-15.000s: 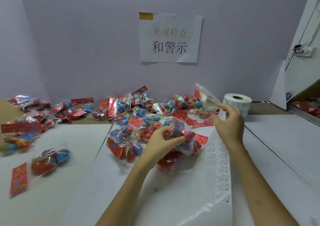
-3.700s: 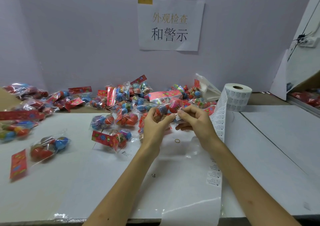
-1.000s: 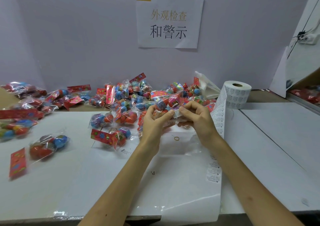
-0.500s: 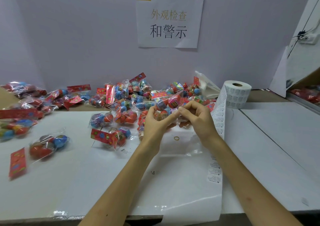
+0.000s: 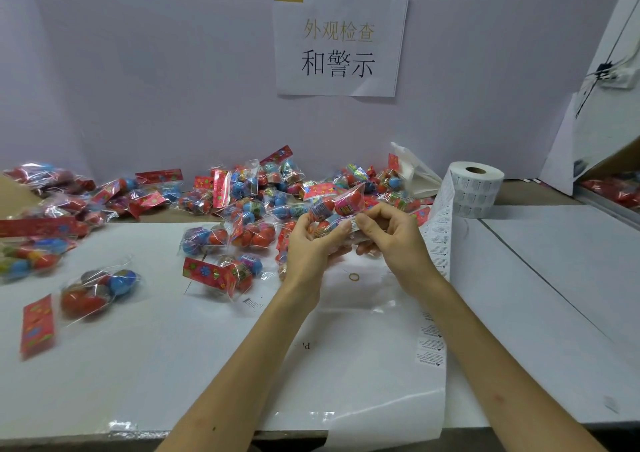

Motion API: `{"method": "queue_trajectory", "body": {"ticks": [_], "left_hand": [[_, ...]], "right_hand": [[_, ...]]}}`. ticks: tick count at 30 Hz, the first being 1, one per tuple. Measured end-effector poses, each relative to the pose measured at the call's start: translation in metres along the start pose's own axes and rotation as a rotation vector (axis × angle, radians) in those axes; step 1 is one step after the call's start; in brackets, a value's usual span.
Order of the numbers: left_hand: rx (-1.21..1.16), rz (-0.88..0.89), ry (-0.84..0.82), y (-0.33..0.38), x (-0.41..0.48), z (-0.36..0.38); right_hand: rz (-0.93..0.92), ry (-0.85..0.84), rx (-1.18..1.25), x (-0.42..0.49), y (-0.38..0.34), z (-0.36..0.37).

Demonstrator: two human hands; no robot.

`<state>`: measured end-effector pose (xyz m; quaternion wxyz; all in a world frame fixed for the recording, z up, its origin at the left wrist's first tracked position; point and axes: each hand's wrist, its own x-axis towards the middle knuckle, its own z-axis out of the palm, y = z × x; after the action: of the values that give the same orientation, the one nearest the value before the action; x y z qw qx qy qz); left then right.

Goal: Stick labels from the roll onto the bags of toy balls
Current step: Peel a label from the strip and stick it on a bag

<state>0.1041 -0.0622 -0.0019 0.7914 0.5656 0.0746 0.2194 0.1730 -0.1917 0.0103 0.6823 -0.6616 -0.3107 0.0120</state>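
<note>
Above the table's middle I hold a clear bag of toy balls with a red header card. My left hand grips it from the left and below. My right hand pinches a small white label against the bag's lower right edge. The white label roll stands upright at the back right. Its backing strip runs down past my right wrist to the table's front edge.
Many more bags of balls are heaped along the purple back wall and to the left. Single bags lie on the white table at the left. A small rubber band lies under my hands. A clear plastic sheet covers the front.
Over the last second my hands stayed together on the bag. The fingers of my right hand shifted slightly along the label at the bag's edge.
</note>
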Motion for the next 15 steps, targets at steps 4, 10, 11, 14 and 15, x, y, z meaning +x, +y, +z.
{"method": "queue_trajectory", "body": {"ticks": [4,10,11,14,15], "left_hand": [[-0.072,-0.017,-0.033,-0.0014,-0.0010,0.0005],[-0.090,-0.031,-0.033,-0.0021,-0.0014,-0.0006],[-0.080,-0.022,-0.024,-0.0014,-0.0015,-0.0004],[-0.017,0.017,0.013,0.0002,-0.0014,0.0017],[0.014,0.034,0.020,0.0002,-0.0008,0.0025]], "right_hand": [[-0.021,0.008,0.042,-0.0002,-0.0029,-0.0017],[0.020,-0.107,0.009,0.0003,-0.0046,-0.0070],[0.030,-0.103,-0.002,0.0003,-0.0045,-0.0071],[0.035,-0.079,-0.088,0.0002,-0.0031,-0.0069],[0.026,-0.066,-0.109,0.0000,-0.0030,-0.0064]]}}
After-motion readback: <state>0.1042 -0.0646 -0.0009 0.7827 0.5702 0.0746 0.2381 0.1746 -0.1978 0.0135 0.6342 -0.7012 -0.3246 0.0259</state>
